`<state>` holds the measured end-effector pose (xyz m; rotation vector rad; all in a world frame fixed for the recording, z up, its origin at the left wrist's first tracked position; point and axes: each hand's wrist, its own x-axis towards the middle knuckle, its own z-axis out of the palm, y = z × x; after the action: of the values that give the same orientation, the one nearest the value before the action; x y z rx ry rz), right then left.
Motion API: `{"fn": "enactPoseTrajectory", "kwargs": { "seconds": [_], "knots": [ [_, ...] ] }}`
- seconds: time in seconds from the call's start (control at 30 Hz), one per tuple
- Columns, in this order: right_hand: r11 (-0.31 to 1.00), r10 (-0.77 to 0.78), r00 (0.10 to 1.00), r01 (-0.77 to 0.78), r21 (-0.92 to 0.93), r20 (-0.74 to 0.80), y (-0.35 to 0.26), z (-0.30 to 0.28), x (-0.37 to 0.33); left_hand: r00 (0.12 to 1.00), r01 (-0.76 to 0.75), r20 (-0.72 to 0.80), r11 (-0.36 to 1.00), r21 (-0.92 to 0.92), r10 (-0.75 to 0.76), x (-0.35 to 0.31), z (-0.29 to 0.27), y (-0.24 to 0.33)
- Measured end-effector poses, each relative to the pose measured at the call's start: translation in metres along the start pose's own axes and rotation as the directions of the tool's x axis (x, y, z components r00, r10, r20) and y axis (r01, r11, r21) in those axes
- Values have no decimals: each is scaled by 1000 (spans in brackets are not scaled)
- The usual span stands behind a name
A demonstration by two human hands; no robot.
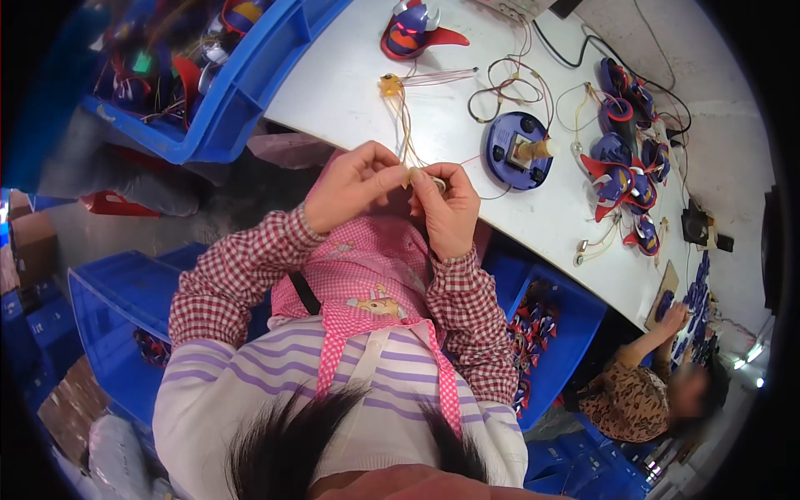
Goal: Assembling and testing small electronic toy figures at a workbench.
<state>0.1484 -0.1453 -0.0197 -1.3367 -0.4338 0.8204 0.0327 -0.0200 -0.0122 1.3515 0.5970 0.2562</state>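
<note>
Both my hands meet at the table's near edge, fingertips pinched close together. Thin wires (406, 125) run down to them from a small yellow circuit board (389, 85) on the table. My left hand (358, 185) is closed, its thumb and forefinger pressed on the wire ends. My right hand (447, 208) is closed too, pinching the wires beside the left fingertips. A small pale part shows at the right fingers; its kind is hidden. To the right lies a round purple toy base (504, 162) with black fittings and a pale cylinder, wires trailing from it.
A purple-and-red toy head (408, 33) stands at the back of the white table (333, 92). Several similar toy pieces (617, 175) line the right side. Blue crates with toy parts stand at upper left (237, 108) and below the table (575, 333). Another person (633, 392) works at lower right.
</note>
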Motion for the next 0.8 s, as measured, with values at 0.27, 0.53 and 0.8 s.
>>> {"fn": "enactPoseTrajectory", "kwargs": {
  "seconds": [0.27, 0.53, 0.8],
  "knots": [
    [835, 283, 940, -339, 434, 191, -11, -15, -4, 997, -62, -60, 964, -257, 48, 2, 3, -16],
    [875, 329, 928, -369, 315, 173, -18, -14, -14, 999, -43, -26, 972, -232, 38, -1, 1, -14],
    [960, 281, 933, -274, -63, 227, -22, -9, -10, 996, -71, -62, 994, -85, 66, -3, 2, -11]
  ]
}}
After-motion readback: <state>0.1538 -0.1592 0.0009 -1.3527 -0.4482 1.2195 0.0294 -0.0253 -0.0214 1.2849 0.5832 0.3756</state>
